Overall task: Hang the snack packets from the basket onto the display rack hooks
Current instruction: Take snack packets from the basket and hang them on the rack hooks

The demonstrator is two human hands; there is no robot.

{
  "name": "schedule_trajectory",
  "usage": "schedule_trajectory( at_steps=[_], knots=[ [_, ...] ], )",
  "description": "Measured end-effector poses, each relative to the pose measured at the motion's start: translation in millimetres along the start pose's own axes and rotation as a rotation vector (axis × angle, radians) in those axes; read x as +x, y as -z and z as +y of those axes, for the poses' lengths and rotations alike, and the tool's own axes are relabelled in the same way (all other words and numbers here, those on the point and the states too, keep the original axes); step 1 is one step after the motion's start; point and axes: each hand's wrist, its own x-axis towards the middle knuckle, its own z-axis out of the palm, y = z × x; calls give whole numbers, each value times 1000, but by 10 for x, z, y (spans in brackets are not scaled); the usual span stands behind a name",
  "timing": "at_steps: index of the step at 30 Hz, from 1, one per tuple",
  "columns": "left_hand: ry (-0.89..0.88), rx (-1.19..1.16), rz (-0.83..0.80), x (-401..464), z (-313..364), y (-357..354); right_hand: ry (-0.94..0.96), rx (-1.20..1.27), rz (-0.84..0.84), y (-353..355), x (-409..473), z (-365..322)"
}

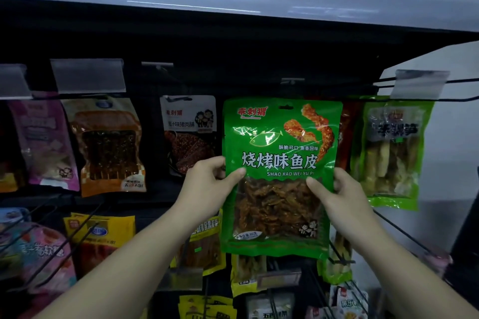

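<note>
A green snack packet (281,137) with a clear window of brown fish-skin strips is held upright in front of the dark display rack. My left hand (211,180) grips its left edge at mid-height, thumb on the front. My right hand (339,190) grips its right edge the same way. The packet's hang hole (286,107) is near its top edge, just below a hook's label holder (292,81). I cannot tell whether the hole is on the hook. The basket is out of view.
Hung packets fill the rack: pink (44,142), orange (108,145) and white-red (189,134) on the left, lime green (391,153) on the right. Wire hooks (425,84) with clear label holders stick out toward me. A white shelf (233,0) runs overhead. More packets hang below.
</note>
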Motion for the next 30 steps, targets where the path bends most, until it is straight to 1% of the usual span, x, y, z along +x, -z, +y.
schedule_trajectory(
  at_steps=[4, 7, 9, 14, 21, 30],
  knots=[
    [12, 17, 16, 54, -15, -21, -6, 22, 8, -17, 42, -4],
    [-33, 8, 61, -15, -10, 12, 79, 18, 44, -23, 25, 30],
    [-35, 6, 68, -62, -14, 39, 101, 28, 45, -23, 7, 36],
    [-24, 14, 83, -30, -13, 30, 59, 26, 45, -39, 39, 25],
    [-66, 1, 67, -24, -75, -1, 57, 42, 53, -23, 81, 69],
    [-58, 3, 72, 24, -45, -7, 58, 54, 89, 5, 47, 0]
  ],
)
